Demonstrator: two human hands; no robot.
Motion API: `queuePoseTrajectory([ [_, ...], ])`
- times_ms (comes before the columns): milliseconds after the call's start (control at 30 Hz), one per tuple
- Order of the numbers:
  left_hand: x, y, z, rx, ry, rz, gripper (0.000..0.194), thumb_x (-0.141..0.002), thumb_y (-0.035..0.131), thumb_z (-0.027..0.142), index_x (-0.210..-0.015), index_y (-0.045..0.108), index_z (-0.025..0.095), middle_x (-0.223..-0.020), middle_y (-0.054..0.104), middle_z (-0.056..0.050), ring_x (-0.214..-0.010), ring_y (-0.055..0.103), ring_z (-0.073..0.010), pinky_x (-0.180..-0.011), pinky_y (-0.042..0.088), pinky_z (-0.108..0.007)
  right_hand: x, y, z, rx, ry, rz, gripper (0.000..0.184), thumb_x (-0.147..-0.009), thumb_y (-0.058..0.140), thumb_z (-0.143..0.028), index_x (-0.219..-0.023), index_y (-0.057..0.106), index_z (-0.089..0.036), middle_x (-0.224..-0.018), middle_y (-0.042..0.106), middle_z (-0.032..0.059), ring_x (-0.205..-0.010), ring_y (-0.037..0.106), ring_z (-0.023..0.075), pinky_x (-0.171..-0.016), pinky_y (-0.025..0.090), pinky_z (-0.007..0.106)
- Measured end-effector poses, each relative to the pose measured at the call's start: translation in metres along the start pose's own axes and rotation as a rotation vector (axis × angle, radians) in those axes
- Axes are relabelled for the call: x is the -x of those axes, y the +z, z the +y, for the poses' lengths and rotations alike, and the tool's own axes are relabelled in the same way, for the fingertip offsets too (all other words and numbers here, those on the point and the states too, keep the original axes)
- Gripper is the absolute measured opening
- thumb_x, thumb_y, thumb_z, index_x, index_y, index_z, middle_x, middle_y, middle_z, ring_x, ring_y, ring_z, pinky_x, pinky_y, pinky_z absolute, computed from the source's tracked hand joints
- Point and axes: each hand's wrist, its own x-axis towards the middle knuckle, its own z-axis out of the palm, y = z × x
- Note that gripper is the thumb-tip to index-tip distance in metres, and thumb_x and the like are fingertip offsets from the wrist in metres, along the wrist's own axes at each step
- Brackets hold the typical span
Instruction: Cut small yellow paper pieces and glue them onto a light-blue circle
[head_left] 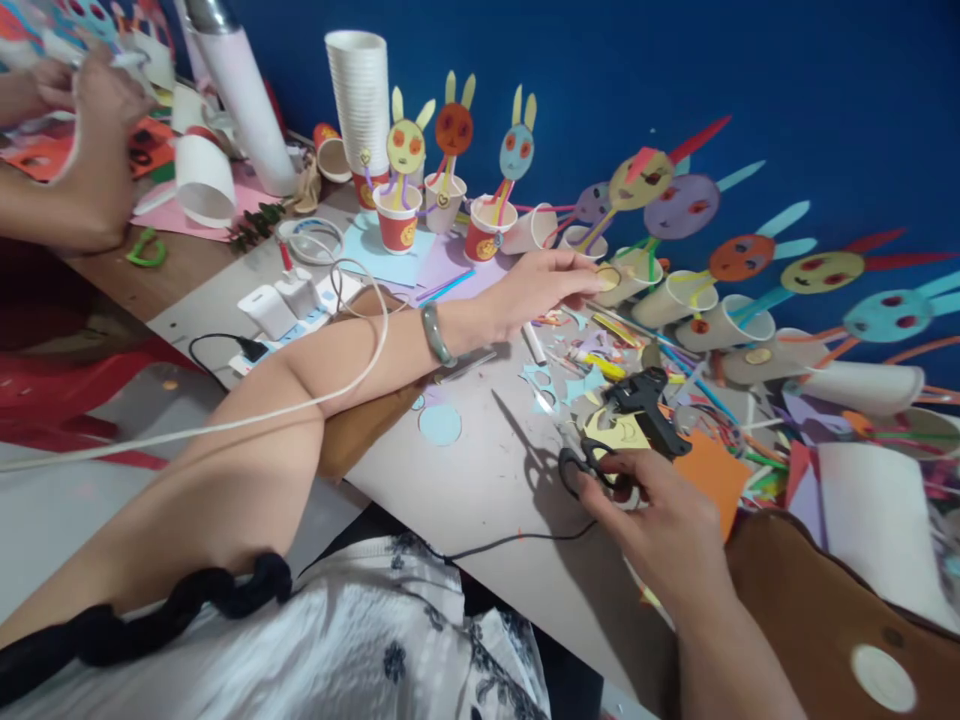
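Scissors [582, 447] are held in the right hand [667, 520], a yellow disc [609, 279] in the left hand [544, 287].
The scissors are gripped by their handles, blades parted, above the worktop [457, 500], near a glue gun [651, 408]. The disc is pinched at the fingertips beside a paper cup [634, 272]; whether the two are touching cannot be told. A blue circle [440, 425] is seen flat on the worktop.

Cannot make out detail on the small, round, yellowish disc [608, 277] at the left fingertips [589, 281]; cannot fully see the black-handled metal scissors [570, 455], partly behind the right fingers [637, 466], or the light-blue paper rabbit [892, 315] cut off farther right.
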Motion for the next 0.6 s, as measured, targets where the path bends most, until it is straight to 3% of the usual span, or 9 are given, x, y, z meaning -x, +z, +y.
queuePoseTrajectory([
  [167, -0.004, -0.001, -0.005, 0.021, 0.005, 0.015, 0.01, -0.084, 0.062, 0.015, -0.076, 0.057, 0.014, -0.077, 0.06, 0.0, -0.067, 0.054, -0.0057, -0.068, 0.041, -0.025, -0.007, 0.033, -0.014, -0.038, -0.264, 0.088, 0.007, -0.086, 0.066, -0.027, -0.089, 0.062, -0.022, -0.084, 0.07, 0.0047, -0.075, 0.069, 0.0183, -0.065, 0.056, 0.029],
  [367, -0.01, -0.005, -0.012, 0.011, 0.057, 0.013, 0.011, -0.085, 0.064, 0.015, -0.076, 0.058, 0.014, -0.075, 0.059, 0.001, -0.07, 0.052, -0.0059, -0.071, 0.04, -0.026, -0.015, 0.048, -0.022, 0.035, -0.371, 0.209, 0.01, -0.086, 0.067, -0.018, -0.095, 0.064, -0.019, -0.093, 0.071, 0.0081, -0.082, 0.071, 0.0186, -0.069, 0.059, 0.028],
  [600, -0.012, -0.008, -0.007, 0.003, 0.112, 0.021, 0.028, -0.088, 0.061, 0.01, -0.062, 0.055, 0.02, -0.069, 0.058, -0.001, -0.076, 0.048, -0.0114, -0.08, 0.039, -0.035, -0.033, 0.043, -0.037, 0.146, -0.369, 0.05, 0.011, -0.092, 0.059, -0.025, -0.095, 0.066, -0.018, -0.097, 0.07, 0.0115, -0.085, 0.068, 0.0229, -0.074, 0.057, 0.036],
])
